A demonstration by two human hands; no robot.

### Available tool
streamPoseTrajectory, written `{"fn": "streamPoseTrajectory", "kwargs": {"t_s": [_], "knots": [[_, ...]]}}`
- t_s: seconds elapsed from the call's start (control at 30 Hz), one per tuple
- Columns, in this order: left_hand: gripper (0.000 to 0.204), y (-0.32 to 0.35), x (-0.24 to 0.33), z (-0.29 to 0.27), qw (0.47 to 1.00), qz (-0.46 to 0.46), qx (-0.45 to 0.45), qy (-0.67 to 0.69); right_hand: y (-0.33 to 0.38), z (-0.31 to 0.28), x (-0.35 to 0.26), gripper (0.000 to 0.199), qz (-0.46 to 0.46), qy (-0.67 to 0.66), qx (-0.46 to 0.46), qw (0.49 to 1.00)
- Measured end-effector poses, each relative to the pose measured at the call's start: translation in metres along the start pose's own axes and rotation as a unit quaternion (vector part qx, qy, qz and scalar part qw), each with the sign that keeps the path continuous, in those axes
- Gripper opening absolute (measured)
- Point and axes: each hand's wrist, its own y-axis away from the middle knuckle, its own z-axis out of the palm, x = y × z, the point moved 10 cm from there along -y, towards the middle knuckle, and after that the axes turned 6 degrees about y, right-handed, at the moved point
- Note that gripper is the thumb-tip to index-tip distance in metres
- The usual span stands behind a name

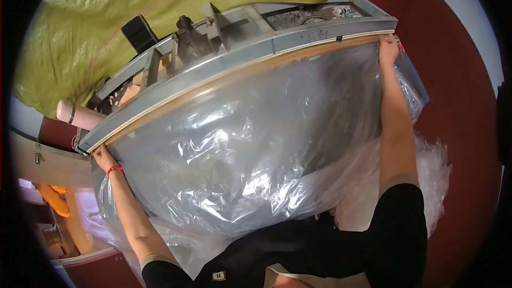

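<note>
A wide sheet of clear plastic film point(250, 144) spreads between my arms. Its far edge lies along a pale strip point(202, 91) on the front of a long grey metal frame point(234, 53). At the frame's left end, my left hand point(103, 156) is closed on the film's corner, a red bracelet around the wrist. My right hand point(389, 49) grips the film at the frame's right end, fingers curled against the strip. A bit of red shows beside that hand. The fingertips of both hands are partly hidden.
Yellow-green sheeting point(122, 16) covers the area behind the frame, with a dark phone point(139, 34) standing there. A pink roll point(80, 115) juts out at left. Crumpled film point(421, 181) lies at right beside dark red flooring point(458, 144). An orange item point(54, 199) sits lower left.
</note>
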Motion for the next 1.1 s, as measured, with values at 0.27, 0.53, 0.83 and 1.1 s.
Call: {"fn": "streamPoseTrajectory", "kwargs": {"t_s": [0.27,0.53,0.83,1.1], "knots": [[0.016,0.016,0.02,-0.003,0.994,-0.092,-0.009,0.064,0.021,-0.009,-0.026,0.021,0.052,-0.162,-0.016,0.985],[0.008,0.037,0.062,-0.007,0.982,-0.08,-0.165,0.045,0.058,-0.087,-0.116,0.031,-0.108,-0.021,-0.111,0.988],[0.006,0.146,0.216,-0.028,0.954,-0.014,-0.282,0.096,0.108,-0.194,-0.202,0.025,-0.284,0.116,0.141,0.941],[0.006,0.187,0.262,-0.095,0.95,-0.023,-0.287,0.121,0.449,-0.077,-0.529,0.043,-0.486,-0.329,-0.408,0.699]]}}
